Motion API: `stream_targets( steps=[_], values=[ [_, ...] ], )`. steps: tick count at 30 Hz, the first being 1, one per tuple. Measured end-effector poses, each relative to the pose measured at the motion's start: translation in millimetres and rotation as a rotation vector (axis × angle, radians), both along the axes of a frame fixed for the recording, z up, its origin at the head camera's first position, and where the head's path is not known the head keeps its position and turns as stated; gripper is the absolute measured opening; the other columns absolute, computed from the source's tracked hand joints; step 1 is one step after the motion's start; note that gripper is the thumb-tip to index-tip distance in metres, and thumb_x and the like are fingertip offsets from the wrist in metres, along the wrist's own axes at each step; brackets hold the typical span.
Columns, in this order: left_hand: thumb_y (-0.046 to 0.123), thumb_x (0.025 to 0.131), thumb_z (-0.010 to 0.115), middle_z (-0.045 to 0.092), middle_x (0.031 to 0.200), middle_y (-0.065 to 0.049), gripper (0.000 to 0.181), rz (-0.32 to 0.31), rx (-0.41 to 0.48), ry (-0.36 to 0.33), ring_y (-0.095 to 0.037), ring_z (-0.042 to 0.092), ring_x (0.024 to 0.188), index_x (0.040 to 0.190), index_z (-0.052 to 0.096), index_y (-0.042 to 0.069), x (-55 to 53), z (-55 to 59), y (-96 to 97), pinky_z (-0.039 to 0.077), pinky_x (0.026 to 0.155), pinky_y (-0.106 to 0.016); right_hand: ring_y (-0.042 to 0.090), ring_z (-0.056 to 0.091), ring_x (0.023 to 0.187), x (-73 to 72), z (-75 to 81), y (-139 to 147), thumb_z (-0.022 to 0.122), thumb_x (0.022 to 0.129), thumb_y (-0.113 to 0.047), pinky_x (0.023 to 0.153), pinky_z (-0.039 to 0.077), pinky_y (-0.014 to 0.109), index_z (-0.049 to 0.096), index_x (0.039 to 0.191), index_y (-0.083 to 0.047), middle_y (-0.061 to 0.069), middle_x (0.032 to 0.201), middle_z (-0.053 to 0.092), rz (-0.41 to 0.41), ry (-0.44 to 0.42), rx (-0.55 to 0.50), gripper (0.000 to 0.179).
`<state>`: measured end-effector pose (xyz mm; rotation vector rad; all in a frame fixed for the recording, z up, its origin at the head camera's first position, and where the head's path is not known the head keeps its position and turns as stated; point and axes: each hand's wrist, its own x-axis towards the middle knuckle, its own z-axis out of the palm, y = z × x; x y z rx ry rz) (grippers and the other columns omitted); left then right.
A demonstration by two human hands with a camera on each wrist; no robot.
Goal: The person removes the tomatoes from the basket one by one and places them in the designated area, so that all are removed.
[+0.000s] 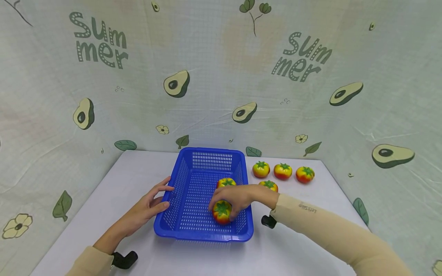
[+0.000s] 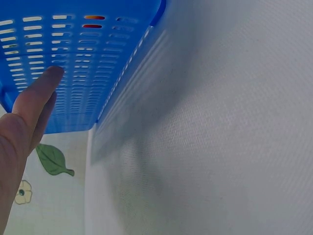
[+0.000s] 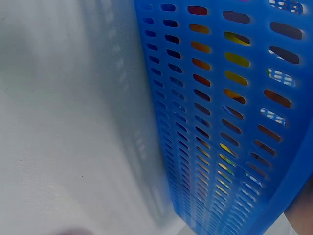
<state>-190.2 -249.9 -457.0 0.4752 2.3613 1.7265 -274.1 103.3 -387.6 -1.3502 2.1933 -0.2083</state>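
Note:
A blue plastic basket (image 1: pixel 203 238) with slotted walls stands on the table. Inside its right half, my right hand (image 1: pixel 235 197) grips a red-and-yellow tomato (image 1: pixel 221 212) with a green leafy top. Just behind that hand, another tomato (image 1: pixel 226 182) lies in the basket, partly covered by it. My left hand (image 1: pixel 146 209) has its fingers loosely spread at the basket's left rim, fingertips right at the wall. The left wrist view shows those fingers (image 2: pixel 36 100) against the slotted side. Through the slots in the right wrist view, bits of yellow and red show; most of the right hand is hidden there.
Right of the basket, three tomatoes stand in a row along the back: one (image 1: pixel 261 169), a middle one (image 1: pixel 282 171) and a far-right one (image 1: pixel 305 174). A nearer tomato (image 1: pixel 268 186) is partly hidden by the right forearm. A printed cloth (image 1: pixel 214 50) hangs around the white table (image 1: pixel 138 168).

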Motion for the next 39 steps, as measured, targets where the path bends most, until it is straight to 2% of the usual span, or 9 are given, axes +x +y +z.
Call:
stream_targets(
  steps=[6,17,28,39],
  values=[
    [0.022,0.110,0.059,0.003,0.180,-0.004,0.047,-0.009,0.008,-0.009,-0.058,0.032,0.152,0.155,0.046,0.016,-0.6,1.3,-0.2,0.046,0.115,-0.061,0.011,0.051,0.131,0.5,-0.1,-1,0.088,0.089,-0.017,0.115,0.047,0.038,0.066,0.142,-0.034,-0.009,0.143,0.057,0.002,0.013,0.002,0.059],
    [0.020,0.111,0.059,0.001,0.180,-0.004,0.047,-0.025,0.035,-0.031,-0.055,0.038,0.150,0.155,0.044,0.013,0.2,1.6,-1.3,0.054,0.110,-0.036,0.009,0.052,0.127,2.0,-2.2,0,0.087,0.090,-0.022,0.112,0.048,0.033,0.068,0.140,-0.031,-0.006,0.142,0.057,0.020,0.037,-0.012,0.055],
    [0.020,0.111,0.057,0.001,0.180,-0.005,0.046,-0.019,0.011,-0.015,-0.056,0.037,0.150,0.155,0.045,0.014,2.2,3.0,-0.2,0.054,0.111,-0.041,0.009,0.052,0.126,2.2,0.2,4,0.085,0.091,-0.024,0.111,0.048,0.034,0.068,0.140,-0.029,-0.006,0.140,0.056,0.022,0.056,-0.062,0.052],
    [0.019,0.111,0.058,0.002,0.180,-0.007,0.046,-0.021,0.014,-0.010,-0.056,0.038,0.149,0.155,0.045,0.012,1.6,2.9,0.9,0.055,0.109,-0.039,0.016,0.050,0.132,2.2,11.3,15,0.085,0.092,-0.020,0.112,0.049,0.034,0.067,0.141,-0.024,-0.001,0.143,0.054,-0.030,0.051,-0.153,0.052]
  ],
)
